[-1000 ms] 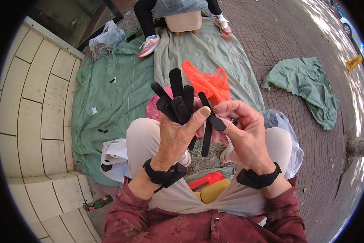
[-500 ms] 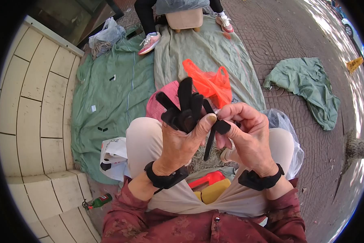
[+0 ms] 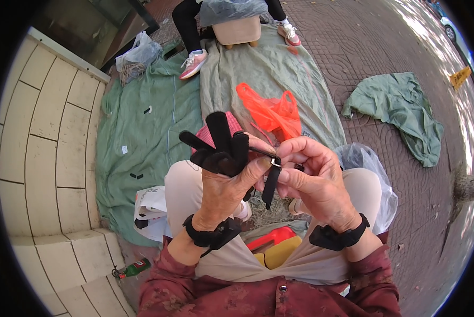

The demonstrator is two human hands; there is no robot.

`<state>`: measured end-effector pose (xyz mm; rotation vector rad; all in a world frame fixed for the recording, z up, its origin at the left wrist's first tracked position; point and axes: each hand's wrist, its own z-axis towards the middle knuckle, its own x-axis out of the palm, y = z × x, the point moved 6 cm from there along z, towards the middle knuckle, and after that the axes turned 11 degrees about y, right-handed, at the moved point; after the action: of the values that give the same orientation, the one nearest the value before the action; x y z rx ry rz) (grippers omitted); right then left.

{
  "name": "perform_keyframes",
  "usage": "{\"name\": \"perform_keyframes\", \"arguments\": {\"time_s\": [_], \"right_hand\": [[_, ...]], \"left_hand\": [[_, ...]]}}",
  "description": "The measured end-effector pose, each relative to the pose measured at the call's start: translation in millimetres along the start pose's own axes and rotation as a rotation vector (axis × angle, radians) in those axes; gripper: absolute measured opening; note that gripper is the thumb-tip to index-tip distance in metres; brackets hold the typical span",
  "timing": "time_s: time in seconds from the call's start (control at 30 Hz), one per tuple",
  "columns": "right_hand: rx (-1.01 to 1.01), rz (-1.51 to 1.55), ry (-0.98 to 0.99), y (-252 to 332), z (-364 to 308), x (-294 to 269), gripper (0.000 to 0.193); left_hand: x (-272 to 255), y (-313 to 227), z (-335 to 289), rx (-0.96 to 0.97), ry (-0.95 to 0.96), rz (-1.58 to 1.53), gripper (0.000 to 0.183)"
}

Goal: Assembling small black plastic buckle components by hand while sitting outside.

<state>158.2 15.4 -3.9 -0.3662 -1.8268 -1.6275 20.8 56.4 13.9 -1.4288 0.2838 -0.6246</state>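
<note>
Above my knees, my left hand (image 3: 224, 193) is closed around a bunch of black fabric straps (image 3: 219, 132) whose flat ends fan out past the fingers. Between its thumb and finger runs one more black strap (image 3: 270, 187), fitted with a small silvery buckle (image 3: 275, 161). My right hand (image 3: 319, 177) pinches this same strap right beside the buckle, thumb below and fingertips above. The other fingers of that hand curl inward, and a small dark piece shows between them. A pink checked cloth item (image 3: 231, 122) lies behind the bunch, partly covered by it.
Green cloth sheets (image 3: 142, 116) cover the ground, with a few small black pieces on them. A red plastic bag (image 3: 271, 111) lies ahead. Someone in pink shoes (image 3: 193, 64) sits opposite. A white bag (image 3: 151, 203) and green bottle (image 3: 133, 268) are left, a clear bag (image 3: 366, 166) right.
The bunch of straps has tilted left and come lower. The strap between my hands has turned, so its silvery buckle now shows. My right hand has barely moved.
</note>
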Motion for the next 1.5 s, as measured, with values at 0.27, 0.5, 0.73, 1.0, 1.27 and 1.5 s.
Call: {"name": "perform_keyframes", "arguments": {"time_s": [0.27,0.5,0.73,1.0,1.27,1.5], "right_hand": [[-0.074,-0.201,-0.044,12.5,-1.0,-3.6,0.026],[-0.104,-0.235,-0.070,13.3,-1.1,-4.0,0.025],[-0.126,-0.442,-0.052,11.4,-1.2,-0.6,0.022],[-0.004,-0.471,-0.062,7.9,0.4,-4.2,0.020],[-0.002,-0.516,-0.098,6.6,2.4,-4.7,0.014],[0.061,-0.589,-0.095,7.5,0.7,-6.3,0.014]], "left_hand": [[-1.9,-2.1,-0.1,0.033,0.093,-0.022,0.013],[-1.0,-2.3,-2.4,-0.088,0.105,-0.101,0.023],[-6.6,7.0,-4.4,-0.196,-0.021,-0.109,0.024],[-9.3,0.6,-4.4,-0.140,-0.087,0.021,0.019],[-3.7,-7.5,-5.8,-0.104,-0.096,0.279,0.016],[-5.2,1.8,-6.2,-0.019,-0.055,0.343,0.014]]}}
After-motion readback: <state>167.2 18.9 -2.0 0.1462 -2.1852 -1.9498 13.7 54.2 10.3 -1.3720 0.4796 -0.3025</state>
